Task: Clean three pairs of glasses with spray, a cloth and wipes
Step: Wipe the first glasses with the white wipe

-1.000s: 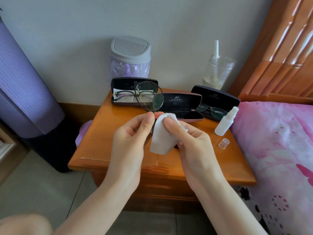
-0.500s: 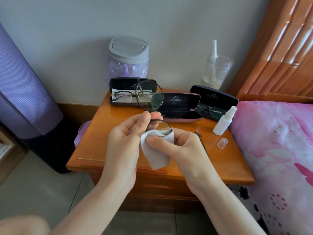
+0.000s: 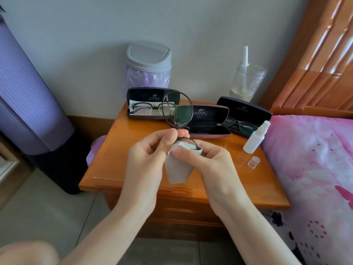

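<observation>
**Rubbing one lens, with the strain falling on a thin bridge**

We are holding the round glasses (image 3: pixel 177 111) in the air over the front of the nightstand (image 3: pixel 114 159), with one lens standing upright and the other wrapped in the white cloth (image 3: pixel 177 169). Our left hand (image 3: pixel 149 155) is pinching the frame at the bridge between thumb and forefinger. Our right hand (image 3: pixel 210 163) is clamping the lower lens through the cloth, thumb on the near face and fingers behind.

The main risk, as we are judging it, lies in that split grip. The rubbing hand is pushing on one lens while the other hand is anchoring only the narrow middle, so a hard stroke could twist the wire frame or press the lens out of its rim. Our left fingertips are also sitting close to the bare upper lens and could smear it. If any grit is lying in the cloth, it could scratch the lens.

The empty case (image 3: pixel 208 121) is lying open behind our hands. The spray bottle (image 3: pixel 255 138) is standing uncapped near the right edge, its cap (image 3: pixel 253 162) just beside it, and a careless elbow could tip it. The other two pairs are waiting in the left case (image 3: pixel 150 104) and the right case (image 3: pixel 244 115).
</observation>
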